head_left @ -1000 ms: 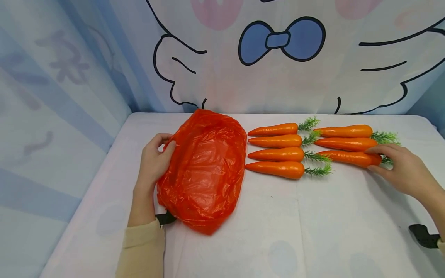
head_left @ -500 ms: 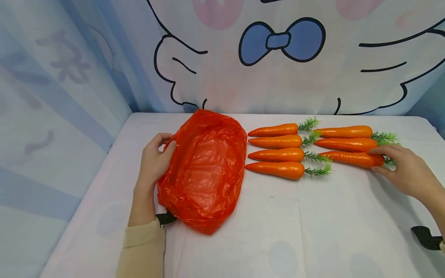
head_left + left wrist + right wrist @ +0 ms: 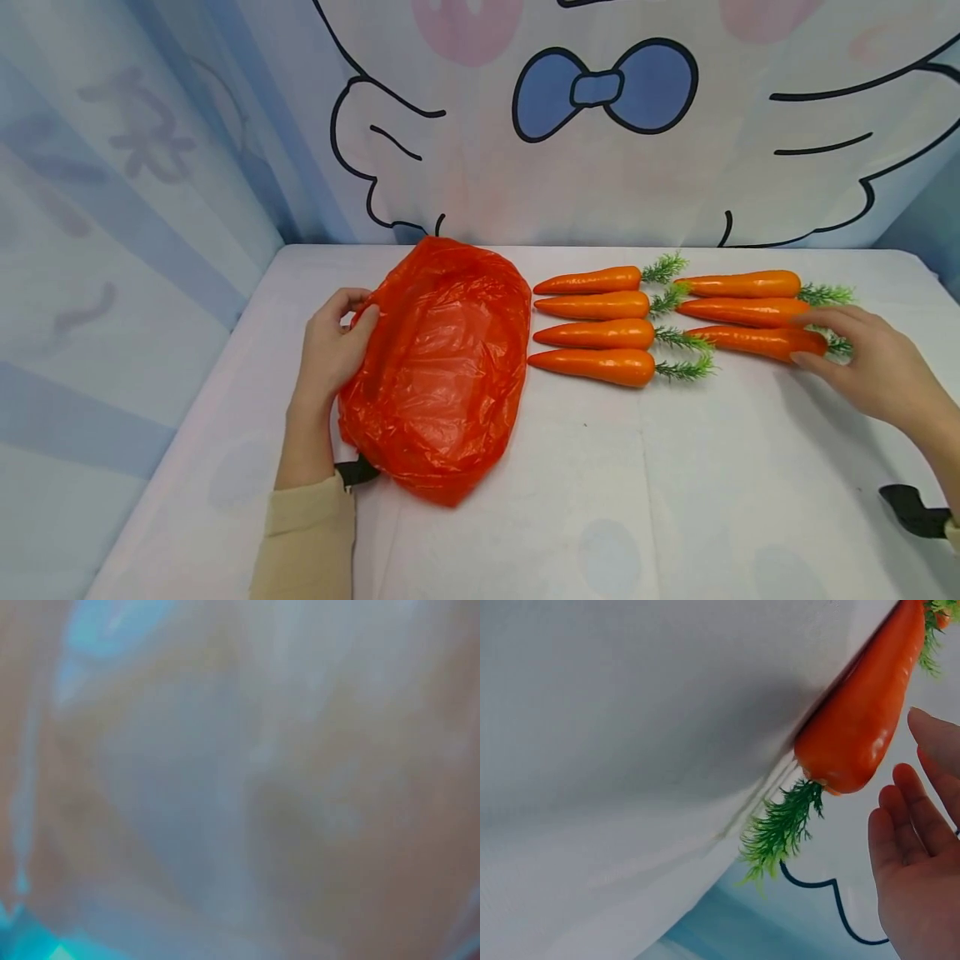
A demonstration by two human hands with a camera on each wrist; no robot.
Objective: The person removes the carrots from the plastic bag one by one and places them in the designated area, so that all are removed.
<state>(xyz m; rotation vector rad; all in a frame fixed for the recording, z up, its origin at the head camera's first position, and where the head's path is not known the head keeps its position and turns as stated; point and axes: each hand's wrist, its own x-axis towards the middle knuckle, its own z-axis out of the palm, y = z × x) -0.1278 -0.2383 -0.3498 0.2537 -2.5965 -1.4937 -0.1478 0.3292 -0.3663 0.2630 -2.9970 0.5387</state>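
My left hand (image 3: 335,346) grips the left edge of a red plastic bag (image 3: 442,379) between thumb and fingers. The bag lies with its wide mouth facing up. At the right, my right hand (image 3: 873,358) hovers around the thick end of the nearest carrot (image 3: 761,340) in a group of three. The right wrist view shows this carrot (image 3: 859,724) lying on the cloth with its green top; the fingers of the hand (image 3: 922,855) are spread loosely, apart from it. Everything in the left wrist view is a close grey-brown blur.
Several more carrots (image 3: 600,335) lie in a stacked row just right of the bag, tips pointing left. Two others (image 3: 742,311) lie behind the nearest right one. A white cloth covers the table (image 3: 570,500); a printed curtain (image 3: 480,167) hangs behind it.
The nearest right carrot has shifted slightly rightward with my right hand on it. Since then the right fingers have loosened and drawn off it. My left hand and the bag have stayed put.
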